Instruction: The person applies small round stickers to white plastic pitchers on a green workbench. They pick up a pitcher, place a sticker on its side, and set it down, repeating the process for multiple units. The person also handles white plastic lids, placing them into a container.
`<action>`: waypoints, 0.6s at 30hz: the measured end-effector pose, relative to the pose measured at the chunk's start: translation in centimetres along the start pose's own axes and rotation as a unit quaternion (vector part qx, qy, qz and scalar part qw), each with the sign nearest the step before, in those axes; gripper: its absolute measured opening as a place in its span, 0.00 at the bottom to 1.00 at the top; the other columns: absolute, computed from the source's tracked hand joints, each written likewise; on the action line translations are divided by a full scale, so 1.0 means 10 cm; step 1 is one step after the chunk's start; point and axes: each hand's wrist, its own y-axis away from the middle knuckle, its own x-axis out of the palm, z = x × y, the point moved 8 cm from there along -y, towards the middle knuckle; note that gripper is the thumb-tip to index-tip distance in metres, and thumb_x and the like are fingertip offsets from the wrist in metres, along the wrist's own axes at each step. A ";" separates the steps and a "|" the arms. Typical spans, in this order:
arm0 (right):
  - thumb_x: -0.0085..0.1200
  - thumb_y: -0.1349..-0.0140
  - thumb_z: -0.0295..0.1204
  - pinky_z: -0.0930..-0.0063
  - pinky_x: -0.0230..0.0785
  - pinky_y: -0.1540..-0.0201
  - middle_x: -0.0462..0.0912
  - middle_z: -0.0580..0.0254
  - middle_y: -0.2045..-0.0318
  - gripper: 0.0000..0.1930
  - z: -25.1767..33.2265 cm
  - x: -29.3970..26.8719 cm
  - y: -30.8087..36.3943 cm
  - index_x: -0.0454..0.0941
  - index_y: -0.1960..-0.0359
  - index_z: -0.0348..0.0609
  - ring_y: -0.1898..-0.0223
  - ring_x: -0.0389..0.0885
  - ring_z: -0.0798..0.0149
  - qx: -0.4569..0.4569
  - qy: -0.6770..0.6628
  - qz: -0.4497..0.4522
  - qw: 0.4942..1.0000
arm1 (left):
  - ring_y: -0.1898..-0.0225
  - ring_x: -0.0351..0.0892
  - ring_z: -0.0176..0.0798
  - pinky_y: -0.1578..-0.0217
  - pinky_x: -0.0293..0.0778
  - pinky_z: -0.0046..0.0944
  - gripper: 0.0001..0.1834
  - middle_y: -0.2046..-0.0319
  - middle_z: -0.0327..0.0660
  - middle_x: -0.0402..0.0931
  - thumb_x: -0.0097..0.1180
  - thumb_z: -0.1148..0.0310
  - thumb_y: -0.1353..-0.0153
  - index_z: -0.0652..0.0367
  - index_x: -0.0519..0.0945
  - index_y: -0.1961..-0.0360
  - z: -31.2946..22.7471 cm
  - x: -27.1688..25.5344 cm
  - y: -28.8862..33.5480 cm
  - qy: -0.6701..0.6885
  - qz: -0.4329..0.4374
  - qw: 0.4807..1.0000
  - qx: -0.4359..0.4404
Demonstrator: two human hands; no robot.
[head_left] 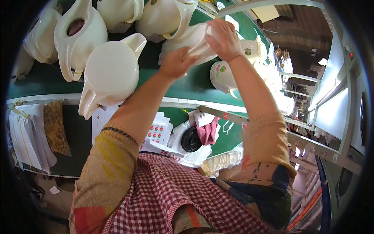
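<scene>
My left hand [175, 63] and my right hand [224, 40] are both closed on a glossy white pot [183, 38] on the green work surface. The left fingers grip its near side, and the right hand holds its far right end. How the fingertips meet the pot is partly hidden. To the left, near the bench edge, another white pot [111, 70] shows its smooth round side, a spout and a handle. Behind it sits a white pot with a dark round opening [76, 27]. A smaller white pot with a green and red sticker [224, 76] lies below my right wrist.
Several more white pots line the back of the green bench [152, 74]. On the lower shelf are sticker sheets [156, 133], a black round lid [191, 139] and a pink cloth [208, 130]. White papers [29, 136] hang at left. A metal frame [341, 117] stands at right.
</scene>
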 end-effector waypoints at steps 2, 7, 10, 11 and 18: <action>0.54 0.43 0.49 0.51 0.65 0.44 0.72 0.61 0.45 0.24 -0.02 0.05 0.07 0.74 0.47 0.57 0.43 0.67 0.48 0.140 0.024 -0.022 0.990 | 0.68 0.80 0.55 0.65 0.73 0.48 0.24 0.73 0.53 0.79 0.60 0.47 0.46 0.58 0.81 0.60 0.00 -0.03 0.01 -0.029 -0.052 0.998 0.014; 0.52 0.42 0.52 0.54 0.65 0.43 0.72 0.64 0.43 0.25 -0.01 0.02 0.09 0.74 0.46 0.58 0.42 0.66 0.48 0.320 0.096 -0.001 0.942 | 0.70 0.80 0.52 0.67 0.73 0.46 0.27 0.74 0.53 0.79 0.60 0.47 0.46 0.64 0.80 0.61 -0.10 0.08 0.00 -0.041 -0.045 0.998 -0.011; 0.52 0.44 0.52 0.51 0.65 0.45 0.73 0.60 0.45 0.25 0.15 -0.20 0.20 0.75 0.48 0.56 0.43 0.68 0.47 0.297 0.049 -0.008 0.954 | 0.70 0.75 0.34 0.68 0.71 0.36 0.22 0.72 0.41 0.78 0.58 0.54 0.40 0.66 0.79 0.58 -0.09 0.19 0.30 0.084 0.031 0.995 -0.033; 0.53 0.45 0.51 0.49 0.65 0.46 0.73 0.58 0.46 0.25 0.30 -0.29 0.34 0.75 0.48 0.56 0.44 0.69 0.47 0.285 0.016 -0.006 0.958 | 0.69 0.73 0.29 0.68 0.71 0.32 0.21 0.70 0.35 0.78 0.58 0.56 0.37 0.66 0.78 0.56 -0.17 0.22 0.53 0.109 0.040 0.993 -0.032; 0.57 0.46 0.47 0.51 0.67 0.49 0.73 0.55 0.52 0.25 1.07 -0.54 1.11 0.74 0.49 0.48 0.48 0.70 0.46 0.202 -0.025 0.029 0.979 | 0.75 0.76 0.51 0.70 0.72 0.47 0.23 0.77 0.51 0.76 0.59 0.50 0.41 0.63 0.77 0.64 -0.39 0.37 1.75 0.013 0.116 0.991 -0.058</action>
